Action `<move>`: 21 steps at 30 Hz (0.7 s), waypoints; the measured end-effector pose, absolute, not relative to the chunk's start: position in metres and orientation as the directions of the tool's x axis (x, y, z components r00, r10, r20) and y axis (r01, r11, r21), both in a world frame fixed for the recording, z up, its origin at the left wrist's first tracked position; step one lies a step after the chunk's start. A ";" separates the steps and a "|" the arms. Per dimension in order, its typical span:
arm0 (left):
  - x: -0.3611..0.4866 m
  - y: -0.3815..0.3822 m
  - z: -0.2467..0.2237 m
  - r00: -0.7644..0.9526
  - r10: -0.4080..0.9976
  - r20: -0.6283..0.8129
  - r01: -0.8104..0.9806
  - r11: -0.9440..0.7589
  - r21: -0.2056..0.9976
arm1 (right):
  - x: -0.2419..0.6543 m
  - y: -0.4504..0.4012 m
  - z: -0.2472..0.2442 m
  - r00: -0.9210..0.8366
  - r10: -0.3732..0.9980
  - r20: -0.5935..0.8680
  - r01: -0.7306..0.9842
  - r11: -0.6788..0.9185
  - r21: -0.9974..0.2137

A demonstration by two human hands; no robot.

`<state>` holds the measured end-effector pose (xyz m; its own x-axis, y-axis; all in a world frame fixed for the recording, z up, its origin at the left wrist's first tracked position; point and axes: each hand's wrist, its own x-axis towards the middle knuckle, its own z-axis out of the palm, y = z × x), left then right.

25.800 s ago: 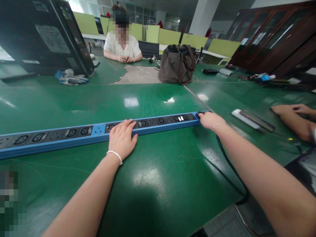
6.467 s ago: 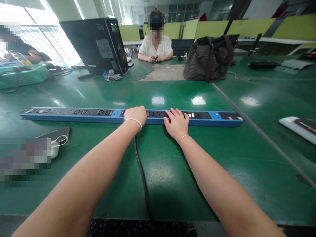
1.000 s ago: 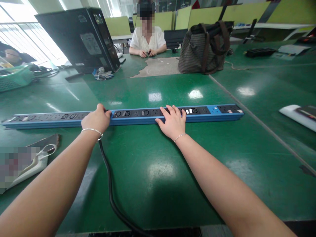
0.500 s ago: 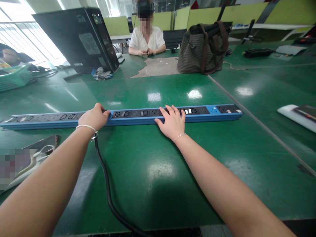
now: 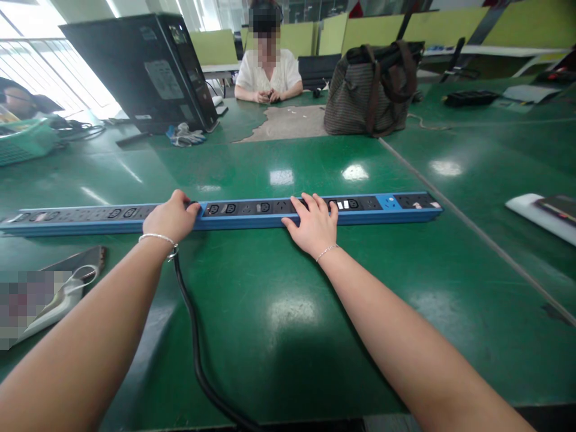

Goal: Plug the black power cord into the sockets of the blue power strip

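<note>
A long blue power strip (image 5: 252, 222) with a row of black sockets lies across the green table. My left hand (image 5: 168, 216) is closed at the strip, left of its middle. A black power cable (image 5: 193, 324) runs from under that hand down to the table's near edge; its upper end is hidden by the hand, and a bit of black shows by the fingertips. My right hand (image 5: 314, 222) rests on the strip right of the middle, fingers spread over the sockets, thumb against the near side.
Across the table (image 5: 279, 288) sits a person (image 5: 269, 72) with hands together. A black computer case (image 5: 135, 78), gloves (image 5: 185, 135) and a green basket (image 5: 27, 141) stand at the left. A brown bag (image 5: 351, 96) is behind the strip. A white object (image 5: 540, 213) lies at the right.
Both hands and the power strip stay in practically the same place. The black cable's lower part has shifted slightly left.
</note>
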<state>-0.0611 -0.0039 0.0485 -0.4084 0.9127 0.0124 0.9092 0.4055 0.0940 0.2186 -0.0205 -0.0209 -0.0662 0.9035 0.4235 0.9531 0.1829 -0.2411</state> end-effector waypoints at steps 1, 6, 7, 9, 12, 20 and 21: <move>-0.062 -0.003 0.049 -0.402 0.916 0.006 0.912 0.399 0.090 | 0.219 -0.021 -0.021 -0.065 0.901 0.428 0.953 0.184 -0.242; -0.064 -0.003 0.050 -0.387 0.922 0.002 0.920 0.386 0.069 | 0.218 -0.020 -0.022 -0.056 0.899 0.435 0.952 0.179 -0.246; -0.064 -0.004 0.050 -0.393 0.919 0.010 0.918 0.392 0.066 | 0.218 -0.020 -0.022 -0.056 0.899 0.434 0.953 0.179 -0.246; -0.062 -0.006 0.051 -0.407 0.913 0.032 0.913 0.404 0.057 | 0.218 -0.020 -0.022 -0.055 0.899 0.435 0.952 0.178 -0.248; -0.059 -0.009 0.051 -0.415 0.907 0.070 0.910 0.413 0.038 | 0.219 -0.020 -0.021 -0.058 0.898 0.437 0.951 0.182 -0.250; -0.062 -0.012 0.046 -0.459 0.874 0.161 0.885 0.432 0.175 | 0.218 -0.021 -0.021 -0.070 0.907 0.415 0.959 0.176 -0.222; -0.067 -0.013 0.053 -0.481 0.853 0.203 0.870 0.436 0.228 | 0.219 -0.020 -0.021 -0.075 0.907 0.414 0.960 0.177 -0.214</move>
